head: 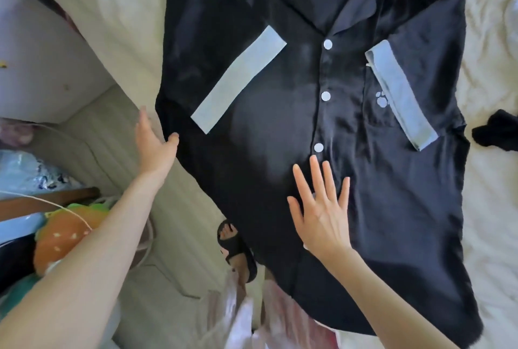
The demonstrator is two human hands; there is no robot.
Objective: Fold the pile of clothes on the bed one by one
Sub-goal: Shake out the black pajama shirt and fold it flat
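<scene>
At the far left of the frame clutter sits beside the bed, an orange plush toy [63, 236] among it, and I leave it be. My left hand [155, 141] is at centre left, fingers loosely spread, thumb touching the side edge of the black shirt [280, 130]; I cannot tell whether the fingers are under the cloth or only against it, but they hold nothing clenched. The shirt lies face up across the middle and right of the frame on the cream bedsheet [490, 208], buttoned, with both pale-cuffed sleeves laid inward over the chest. My right hand [319, 208] is flat and wide open on the front, just below the lowest white button [318, 147], pinning the slippery satin. As I judge it, the side fold comes next: keep the right palm pressing as the hinge, lift the left edge evenly, bring it to the button line, then smooth outward. At the right edge a small dark garment [496, 134] waits its turn.
</scene>
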